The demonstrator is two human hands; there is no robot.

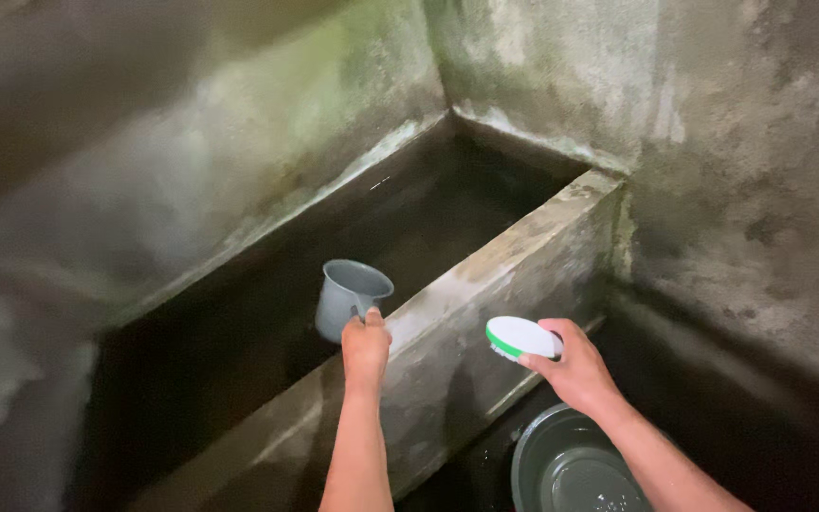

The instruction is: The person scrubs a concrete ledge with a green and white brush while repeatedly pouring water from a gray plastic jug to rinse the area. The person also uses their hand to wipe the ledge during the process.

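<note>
- Here, your left hand (365, 348) is clenched round the handle of a grey plastic dipper cup (350, 297), which hangs tilted over the dark inside of the concrete water trough (485, 275), just past its near rim.
- Your right hand (575, 365) grips a white oval scrub brush with a green band (521, 338), bristles turned down, just on your side of that same trough rim and not touching it.
- Judged from the pose, the step in hand looks like dipping water out of the trough; whether the cup holds any water cannot be told.
- To my eye, the next move calls for a firm wrist on the cup handle and keeping the brush clear of the rim.
- Below the trough's outer wall, under your right forearm, sits a round dark grey plastic basin (535, 455), partly cut off by the picture's edge.
- Count: one cup, one brush, one basin, one trough, two hands.
- Stained concrete walls (741, 152) close in behind the trough.
</note>
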